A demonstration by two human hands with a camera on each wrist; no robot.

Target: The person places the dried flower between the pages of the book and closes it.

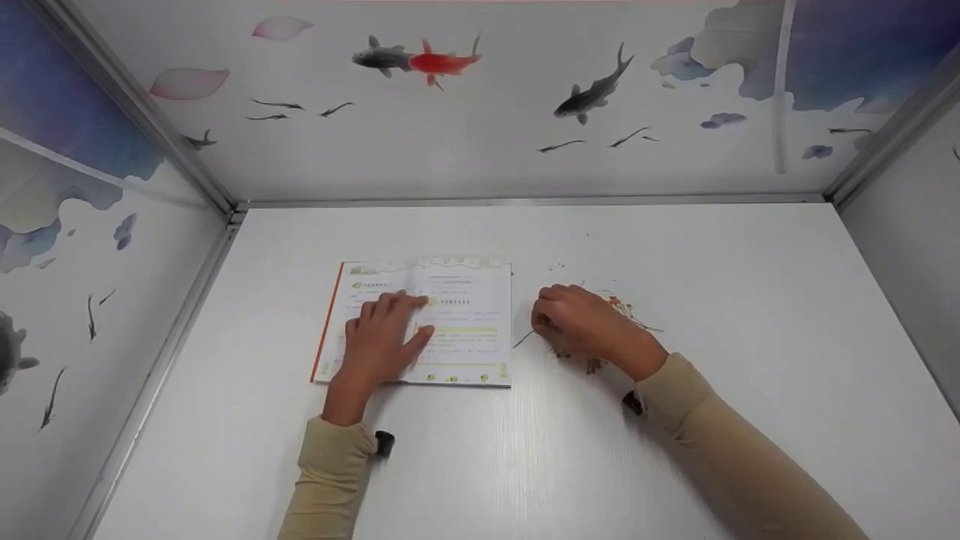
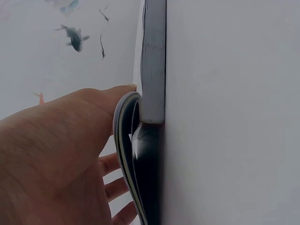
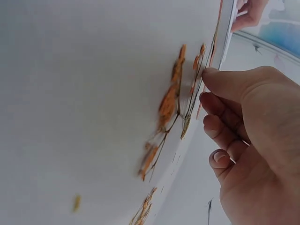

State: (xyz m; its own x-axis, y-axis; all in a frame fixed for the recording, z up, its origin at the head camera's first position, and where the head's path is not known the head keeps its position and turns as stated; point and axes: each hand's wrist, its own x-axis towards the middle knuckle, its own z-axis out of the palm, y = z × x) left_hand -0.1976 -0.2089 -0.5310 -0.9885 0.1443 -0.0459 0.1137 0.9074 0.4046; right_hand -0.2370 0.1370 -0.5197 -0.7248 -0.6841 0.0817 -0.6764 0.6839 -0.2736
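An open book (image 1: 469,352) with printed pages and an orange left edge lies on the white table. My left hand (image 1: 382,334) rests across its left page and middle fold, fingers spread. In the left wrist view the pages (image 2: 123,150) bulge in a curve beside the palm, near the thick page block (image 2: 153,61). To the right of the book, my right hand (image 1: 574,319) pinches a thin dried sprig (image 1: 523,339) between thumb and forefinger. Brown and orange dried plant pieces (image 3: 168,108) lie under and around that hand, partly hidden by it in the head view.
Small plant crumbs (image 1: 556,266) are scattered on the table (image 1: 712,450) beyond the right hand. Printed panels with painted fish (image 1: 592,90) stand at the back and sides. A dark wrist camera (image 1: 384,444) sits at the left cuff, another (image 1: 634,403) at the right.
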